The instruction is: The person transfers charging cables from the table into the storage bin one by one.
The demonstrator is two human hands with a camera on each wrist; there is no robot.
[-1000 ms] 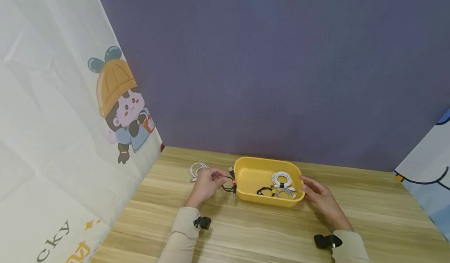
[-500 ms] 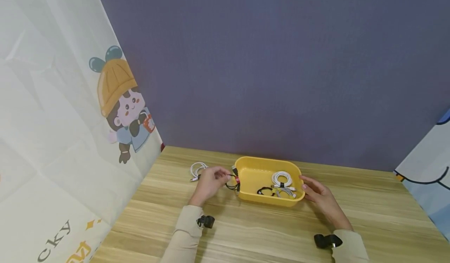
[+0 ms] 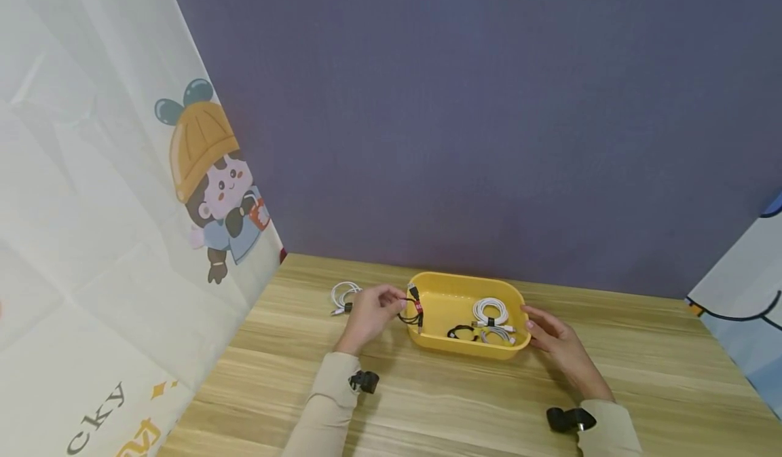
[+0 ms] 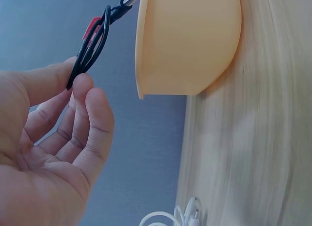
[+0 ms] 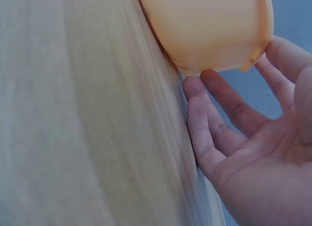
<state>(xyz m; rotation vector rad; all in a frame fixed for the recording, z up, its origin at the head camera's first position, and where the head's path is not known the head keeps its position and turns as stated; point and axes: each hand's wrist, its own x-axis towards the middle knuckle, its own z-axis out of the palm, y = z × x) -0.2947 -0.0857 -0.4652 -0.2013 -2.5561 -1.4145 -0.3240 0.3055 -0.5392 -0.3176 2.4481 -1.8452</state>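
Note:
My left hand (image 3: 371, 316) pinches a coiled black USB cable (image 3: 413, 309) between thumb and fingers. A red tie (image 4: 91, 29) binds the coil, and its plug ends reach over the left rim of the yellow bin (image 3: 455, 280). In the left wrist view, the cable hangs above the tabletop beside the bin's wall. At the bin's opposite end, my right hand (image 3: 562, 348) rests its fingertips against the outer wall, thumb at the rim. Inside the bin lie a coiled white cable (image 3: 489, 301), a grey cable (image 3: 497, 335) and a small black cable (image 3: 453, 330).
A white cable (image 3: 346, 287) with a black tie lies on the wooden table (image 3: 464, 403), left of the bin and partly behind my left hand. A dark blue-grey panel (image 3: 464, 124) stands along the table's back edge, and a printed white sheet (image 3: 104, 192) at the left.
My left hand has moved right with the black cable, bringing its plug ends from beside the bin to over its left rim. The right hand and the bin stay in place.

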